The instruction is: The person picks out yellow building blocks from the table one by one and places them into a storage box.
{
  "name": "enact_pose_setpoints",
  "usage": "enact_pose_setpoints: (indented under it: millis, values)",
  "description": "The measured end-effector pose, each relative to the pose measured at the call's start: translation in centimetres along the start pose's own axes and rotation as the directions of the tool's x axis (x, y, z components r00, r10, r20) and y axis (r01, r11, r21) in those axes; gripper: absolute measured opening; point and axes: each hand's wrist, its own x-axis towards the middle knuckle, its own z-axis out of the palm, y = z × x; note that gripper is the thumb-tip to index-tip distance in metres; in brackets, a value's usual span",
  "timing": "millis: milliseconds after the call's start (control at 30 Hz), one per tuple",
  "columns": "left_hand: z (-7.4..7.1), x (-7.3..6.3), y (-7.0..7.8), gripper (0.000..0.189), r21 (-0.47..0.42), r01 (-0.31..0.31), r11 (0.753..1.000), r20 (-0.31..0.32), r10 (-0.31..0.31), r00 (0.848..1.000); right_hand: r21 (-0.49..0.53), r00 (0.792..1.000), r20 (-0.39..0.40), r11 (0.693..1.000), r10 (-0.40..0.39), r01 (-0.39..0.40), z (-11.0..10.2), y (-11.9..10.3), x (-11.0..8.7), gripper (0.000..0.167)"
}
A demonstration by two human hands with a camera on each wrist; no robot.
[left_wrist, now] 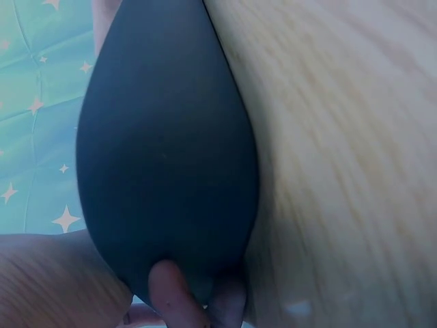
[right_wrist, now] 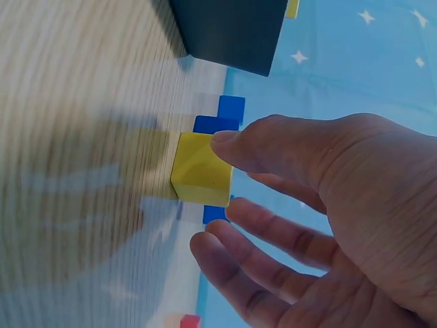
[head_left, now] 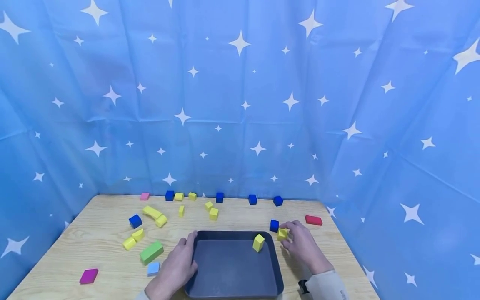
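Observation:
My left hand (head_left: 177, 264) grips the left rim of a dark grey tray (head_left: 234, 293). In the left wrist view, fingers (left_wrist: 172, 290) lie against the tray's dark outer wall (left_wrist: 167, 157). One yellow block (head_left: 258, 243) stands inside the tray near its far right corner. To the right of the tray, my right hand (head_left: 304, 246) has its thumb and index finger around another yellow block (right_wrist: 200, 167), which appears to rest on the table. The thumb overlaps this block's near edge; the other fingers are loosely bent. A blue block (head_left: 274, 225) is close behind it.
Several yellow blocks, such as an arch (head_left: 151, 212), lie at the left and back, with blue cubes (head_left: 219, 197) along the back edge. Left of the tray are green (head_left: 151, 252), light blue (head_left: 153, 268) and magenta (head_left: 88, 276) blocks. A red block (head_left: 313, 220) lies at right.

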Motion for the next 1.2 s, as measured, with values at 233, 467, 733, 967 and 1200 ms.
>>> enact_pose_setpoints:
  millis: [233,467,733,967,1200]
  values:
    - [0.2,0.2,0.2,0.085,0.0,-0.02,1.0,-0.018,0.02,1.0,-0.028,1.0,-0.01,1.0,0.004,-0.005,0.3,0.5,0.3,0.045]
    - [-0.1,0.1,0.3,0.085,-0.004,-0.018,1.0,-0.011,0.018,1.0,-0.022,0.998,0.031,0.999,0.048,-0.047,1.0,0.7,0.5,0.051]
    - [0.2,0.1,0.1,0.084,0.001,-0.003,1.0,0.013,0.003,1.0,-0.041,0.999,0.028,0.998,0.039,-0.038,1.3,0.7,0.4,0.05]
    - [0.2,-0.1,-0.1,0.083,0.008,0.009,1.0,0.033,-0.01,0.999,-0.027,0.999,0.039,0.999,0.022,-0.021,1.7,0.3,0.3,0.049]
    - [-0.1,-0.1,-0.2,0.084,0.004,-0.003,1.0,0.014,0.003,1.0,0.028,1.0,0.018,1.0,0.007,-0.008,1.8,0.0,0.5,0.051]
